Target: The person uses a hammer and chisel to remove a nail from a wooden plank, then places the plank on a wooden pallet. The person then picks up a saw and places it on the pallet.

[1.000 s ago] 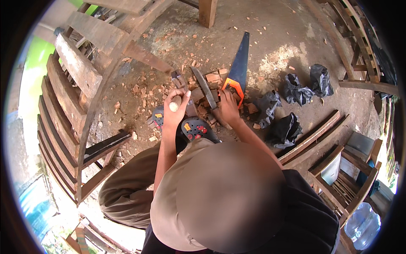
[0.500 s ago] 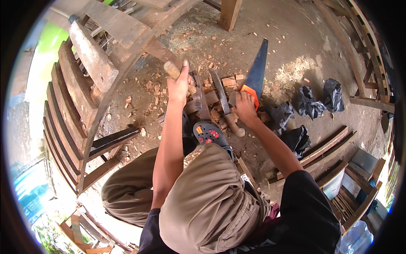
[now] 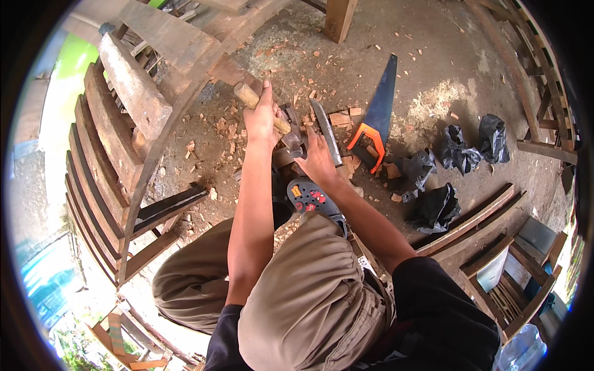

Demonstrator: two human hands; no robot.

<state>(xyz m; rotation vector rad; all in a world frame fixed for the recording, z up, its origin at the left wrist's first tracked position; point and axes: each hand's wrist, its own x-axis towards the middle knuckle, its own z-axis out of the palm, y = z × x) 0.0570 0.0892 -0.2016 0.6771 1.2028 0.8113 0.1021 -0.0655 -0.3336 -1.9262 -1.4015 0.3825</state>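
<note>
My left hand (image 3: pixel 261 120) is closed round the thick wooden handle of a tool (image 3: pixel 247 96). A dark metal part (image 3: pixel 294 147) shows just below the handle's lower end; I cannot tell whether it belongs to this tool. Beside it, my right hand (image 3: pixel 320 159) has its fingers stretched forward and its thumb apart, over wood pieces close to my shoe. A long blade (image 3: pixel 326 131) lies on the ground just right of those fingers, its lower end hidden by my right arm. Farther right lies a handsaw (image 3: pixel 370 145) with an orange handle and dark blade.
Wood chips (image 3: pixel 340 117) litter the ground. Black plastic bags (image 3: pixel 461 151) sit at the right, near long wooden strips (image 3: pixel 473 213). A slatted wooden frame (image 3: pixel 108 120) stands close on my left. My clog (image 3: pixel 308 196) is just below my hands. A wooden post (image 3: pixel 340 20) stands ahead.
My right hand has left the saw's handle and moved left, beside my left hand. The saw lies on the ground. My left hand keeps its hold on the wooden handle.
</note>
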